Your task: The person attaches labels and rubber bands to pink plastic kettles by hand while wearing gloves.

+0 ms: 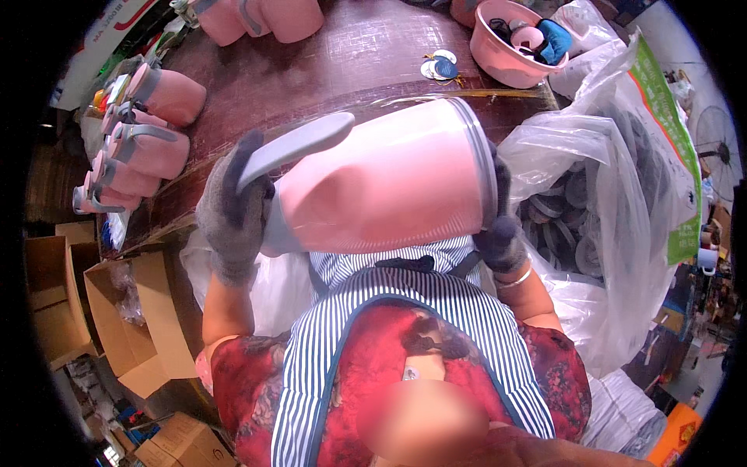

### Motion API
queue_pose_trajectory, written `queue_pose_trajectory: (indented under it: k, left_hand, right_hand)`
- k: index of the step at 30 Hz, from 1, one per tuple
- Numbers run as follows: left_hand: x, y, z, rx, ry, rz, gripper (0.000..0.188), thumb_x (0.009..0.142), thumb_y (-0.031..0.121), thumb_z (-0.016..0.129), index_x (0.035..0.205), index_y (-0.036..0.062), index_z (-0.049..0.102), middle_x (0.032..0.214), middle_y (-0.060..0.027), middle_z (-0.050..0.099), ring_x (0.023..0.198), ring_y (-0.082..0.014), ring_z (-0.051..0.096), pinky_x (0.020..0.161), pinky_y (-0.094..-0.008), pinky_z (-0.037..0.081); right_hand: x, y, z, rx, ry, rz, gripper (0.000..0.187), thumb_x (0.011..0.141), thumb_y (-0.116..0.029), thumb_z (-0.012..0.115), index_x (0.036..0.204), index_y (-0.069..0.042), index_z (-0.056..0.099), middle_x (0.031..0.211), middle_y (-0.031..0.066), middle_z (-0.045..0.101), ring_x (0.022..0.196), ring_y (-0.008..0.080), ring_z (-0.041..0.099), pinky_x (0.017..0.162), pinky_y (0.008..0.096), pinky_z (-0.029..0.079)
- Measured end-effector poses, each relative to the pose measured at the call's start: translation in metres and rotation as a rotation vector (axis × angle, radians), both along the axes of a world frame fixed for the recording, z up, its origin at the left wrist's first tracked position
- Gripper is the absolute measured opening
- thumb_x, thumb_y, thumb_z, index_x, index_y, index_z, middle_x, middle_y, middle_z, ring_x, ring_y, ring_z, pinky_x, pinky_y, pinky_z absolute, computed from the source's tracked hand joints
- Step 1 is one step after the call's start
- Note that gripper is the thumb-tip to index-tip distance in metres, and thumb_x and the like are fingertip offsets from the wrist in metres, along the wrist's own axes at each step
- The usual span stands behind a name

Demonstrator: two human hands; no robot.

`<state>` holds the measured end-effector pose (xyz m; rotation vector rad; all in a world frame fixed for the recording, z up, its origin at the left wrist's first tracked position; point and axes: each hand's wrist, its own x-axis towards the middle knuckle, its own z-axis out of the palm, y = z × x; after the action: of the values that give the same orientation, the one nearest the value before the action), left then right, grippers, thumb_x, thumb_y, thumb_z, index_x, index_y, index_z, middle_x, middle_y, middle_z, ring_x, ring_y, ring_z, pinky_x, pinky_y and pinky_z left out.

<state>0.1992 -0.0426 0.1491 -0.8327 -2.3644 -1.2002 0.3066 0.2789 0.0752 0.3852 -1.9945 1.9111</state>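
A large pink jug (389, 183) with a grey handle (299, 144) lies on its side between my two gloved hands, in front of my striped apron. My left hand (233, 208) is wrapped round its grey-trimmed left end, close to where the handle begins. At the other end, my right hand (502, 229) grips the grey rim, its fingers partly hidden behind the jug. The handle sits on the upper side, turned away from me. Both hands wear grey gloves with dark fingers.
More pink jugs (167, 93) line the left side of the dark red table (358, 50); others (289, 17) stand at its back. A pink basin (506, 66) holds small items near round tags (443, 66). Grey round parts (580, 194) fill a clear bag. Cardboard boxes (148, 327) sit lower left.
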Motion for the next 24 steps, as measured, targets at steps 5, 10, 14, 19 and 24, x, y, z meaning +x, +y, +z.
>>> queue_pose_trajectory:
  k: [5, 10, 14, 19, 24]
  left_hand:
    - [0.003, 0.005, 0.007, 0.04, -0.006, -0.004, 0.037, 0.097, 0.006, 0.053, 0.133, 0.0002, 0.057, 0.115, -0.0138, 0.068, 0.08, -0.0158, 0.063, 0.073, -0.0277, 0.052]
    - [-0.01, 0.003, 0.008, 0.026, -0.243, -0.039, 0.038, 0.096, 0.004, 0.052, 0.133, 0.0008, 0.058, 0.103, -0.0112, 0.067, 0.074, -0.0138, 0.059, 0.071, -0.0267, 0.05]
    - [-0.032, -0.019, -0.025, 0.08, -0.644, -0.095, 0.036, 0.099, 0.009, 0.053, 0.134, 0.0004, 0.055, 0.091, -0.0035, 0.061, 0.077, -0.0104, 0.055, 0.069, -0.0261, 0.048]
    - [-0.032, -0.017, -0.04, -0.063, -1.021, -0.195, 0.041, 0.1, 0.024, 0.057, 0.132, -0.0021, 0.055, 0.11, -0.008, 0.063, 0.1, -0.0154, 0.056, 0.091, -0.028, 0.046]
    - [-0.009, 0.004, -0.012, 0.0, -0.462, 0.08, 0.035, 0.094, 0.015, 0.058, 0.127, 0.0033, 0.061, 0.091, -0.0104, 0.068, 0.071, -0.0166, 0.062, 0.067, -0.0312, 0.051]
  right_hand:
    - [0.002, 0.014, -0.008, -0.089, -0.182, 0.103, 0.096, 0.095, -0.063, 0.049, 0.158, -0.001, 0.012, 0.164, 0.0186, 0.017, 0.151, 0.0294, 0.018, 0.122, 0.041, 0.014]
    - [0.01, 0.007, -0.007, 0.079, -0.143, 0.111, 0.105, 0.086, -0.068, 0.059, 0.154, 0.004, 0.024, 0.161, 0.025, 0.022, 0.15, 0.0373, 0.021, 0.12, 0.0435, 0.017]
    - [-0.002, 0.005, -0.003, 0.374, 0.206, 0.097, 0.107, 0.074, -0.073, 0.066, 0.148, 0.0, 0.04, 0.157, 0.0275, 0.03, 0.144, 0.0497, 0.027, 0.116, 0.0526, 0.026]
    - [0.002, -0.015, 0.019, 0.483, 0.437, 0.122, 0.078, 0.068, -0.059, 0.073, 0.131, -0.016, 0.056, 0.149, 0.0251, 0.041, 0.136, 0.0578, 0.035, 0.111, 0.0639, 0.03]
    - [-0.011, -0.006, -0.021, 0.486, 0.07, -0.054, 0.058, 0.089, -0.036, 0.059, 0.137, -0.003, 0.05, 0.146, 0.0242, 0.045, 0.138, 0.0423, 0.041, 0.115, 0.0523, 0.031]
